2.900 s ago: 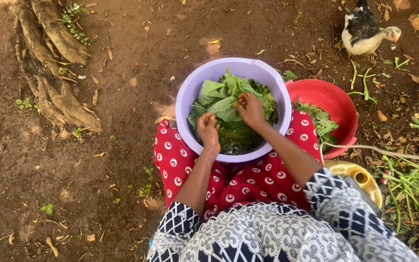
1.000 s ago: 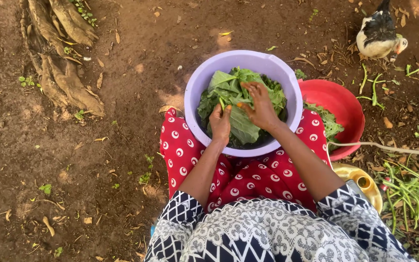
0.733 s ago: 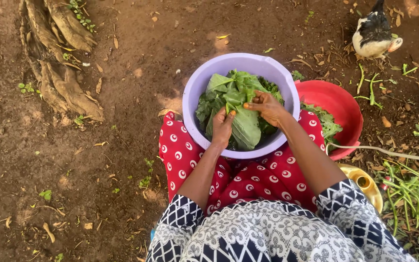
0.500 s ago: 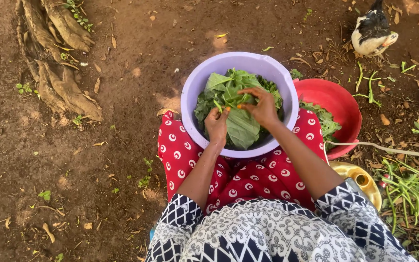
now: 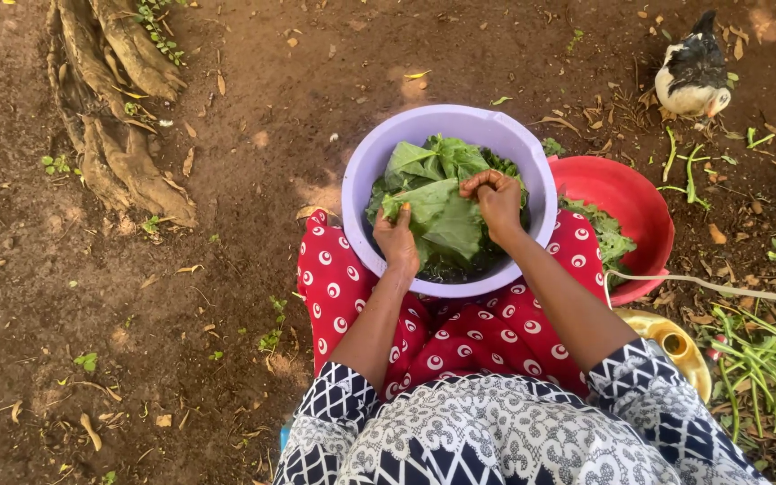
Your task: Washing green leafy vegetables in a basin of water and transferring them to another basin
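A lilac plastic basin (image 5: 532, 171) rests on my lap, over a red cloth with white rings. It holds dark water and several broad green leaves. My left hand (image 5: 397, 241) and my right hand (image 5: 498, 202) are both inside the basin. Between them they grip one large green leaf (image 5: 442, 216), stretched from hand to hand just above the other leaves. The left hand pinches the leaf's left end, and the right hand is a fist closed on its upper right edge.
A red basin (image 5: 644, 202) with more greens sits at my right knee. Behind it are a yellow container (image 5: 671, 346) and loose green stalks (image 5: 770, 359). A black-and-white bird (image 5: 693, 76) pecks at the far right. Tree roots (image 5: 114, 117) cross the bare soil at upper left.
Both hands went from sorting among the leaves to closing on one large leaf and lifting it between them. The right hand's spread fingers curled into a fist. The bird turned and shifted slightly.
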